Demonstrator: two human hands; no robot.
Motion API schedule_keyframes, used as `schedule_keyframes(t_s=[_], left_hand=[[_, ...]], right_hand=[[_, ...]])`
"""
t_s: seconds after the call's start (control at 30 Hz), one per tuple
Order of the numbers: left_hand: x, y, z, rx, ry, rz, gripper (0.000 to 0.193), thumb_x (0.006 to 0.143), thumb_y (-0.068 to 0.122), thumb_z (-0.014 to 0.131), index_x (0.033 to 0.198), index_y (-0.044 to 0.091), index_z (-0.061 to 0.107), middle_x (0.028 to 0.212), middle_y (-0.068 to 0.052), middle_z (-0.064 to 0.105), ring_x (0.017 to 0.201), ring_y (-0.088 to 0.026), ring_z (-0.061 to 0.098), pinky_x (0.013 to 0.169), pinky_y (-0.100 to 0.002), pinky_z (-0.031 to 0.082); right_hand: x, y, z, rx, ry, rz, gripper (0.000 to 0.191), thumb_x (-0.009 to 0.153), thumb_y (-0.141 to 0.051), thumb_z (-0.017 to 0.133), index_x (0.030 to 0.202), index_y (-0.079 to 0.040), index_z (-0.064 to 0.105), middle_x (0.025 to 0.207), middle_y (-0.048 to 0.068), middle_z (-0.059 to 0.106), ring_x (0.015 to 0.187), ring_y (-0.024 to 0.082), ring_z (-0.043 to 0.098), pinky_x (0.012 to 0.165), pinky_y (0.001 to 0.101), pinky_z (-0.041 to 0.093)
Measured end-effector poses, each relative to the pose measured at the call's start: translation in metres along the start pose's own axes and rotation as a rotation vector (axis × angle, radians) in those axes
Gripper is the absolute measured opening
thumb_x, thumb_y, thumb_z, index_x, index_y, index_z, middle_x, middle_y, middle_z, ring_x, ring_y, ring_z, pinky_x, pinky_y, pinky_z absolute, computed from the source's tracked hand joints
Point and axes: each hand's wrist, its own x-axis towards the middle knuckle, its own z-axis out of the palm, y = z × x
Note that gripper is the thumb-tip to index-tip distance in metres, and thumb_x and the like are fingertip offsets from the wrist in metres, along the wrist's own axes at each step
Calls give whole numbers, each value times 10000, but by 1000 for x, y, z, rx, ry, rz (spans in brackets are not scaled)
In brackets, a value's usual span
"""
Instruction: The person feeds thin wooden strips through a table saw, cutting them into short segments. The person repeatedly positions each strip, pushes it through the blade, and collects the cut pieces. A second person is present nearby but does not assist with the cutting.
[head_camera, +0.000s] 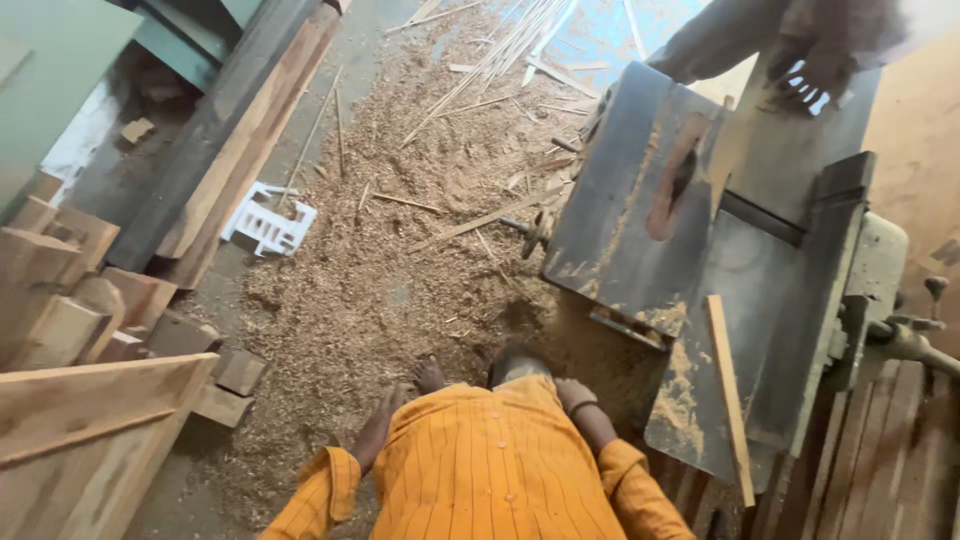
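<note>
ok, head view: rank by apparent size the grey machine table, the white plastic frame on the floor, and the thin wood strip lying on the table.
1. Grey metal machine table, by far the largest.
2. Thin pale wood strip: longest reach, but very narrow.
3. White plastic lattice frame: shorter, wider.
Strip versus frame is unsure: the frame lies farther from the camera.

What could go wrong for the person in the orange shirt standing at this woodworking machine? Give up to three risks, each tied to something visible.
1. A bare foot on the sawdust-covered floor could slip or meet splinters.
2. The thin wooden strip lies loose on the machine table and might slide off.
3. Another person's hand rests near the far end of the table, close to the slot.
</note>
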Motion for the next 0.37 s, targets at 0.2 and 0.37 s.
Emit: schedule_keyframes(t_s=[0.2,0.37], left_hand=[[0,52,-60,159,-78,162,636,971,166,477,1598,234,397,1373,-140,583,1303,-297,566,1081,-402,475],[77,93,-123,3,-25,-15,805,880,99,716,1563,223,309,1463,-84,529,1258,-246,600,1024,-395,544]], right_hand=[[22,-36,-37,41,300,-130,316,996,-287,469,1106,-120,713,1085,185,717,1044,374,689,898,477,549],[69,-74,-73,602,413,-90,387,919,-332,632,1236,-113,670,1129,156,762,1056,302,743,931,418,583]])
